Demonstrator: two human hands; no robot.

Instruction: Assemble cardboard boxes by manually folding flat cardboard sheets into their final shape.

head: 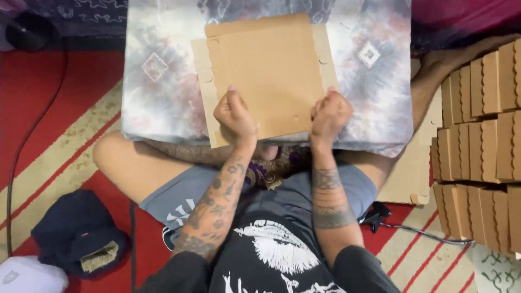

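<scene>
A flat brown cardboard box blank [266, 70] with scalloped side flaps lies on a tie-dye cushion [157, 81] across my lap. My left hand [235, 115] grips the near edge of the cardboard on the left, fingers curled over it. At the near right edge, my right hand [329, 114] is closed on the cardboard too. Both forearms reach forward from my seated, cross-legged body.
Stacks of folded cardboard boxes [483, 141] stand at the right. A flat cardboard sheet [410, 173] lies on the floor beside them. A dark blue cap [78, 230] and a white cap [27, 275] rest on the red striped rug at the left. A black cable [32, 130] runs along the rug.
</scene>
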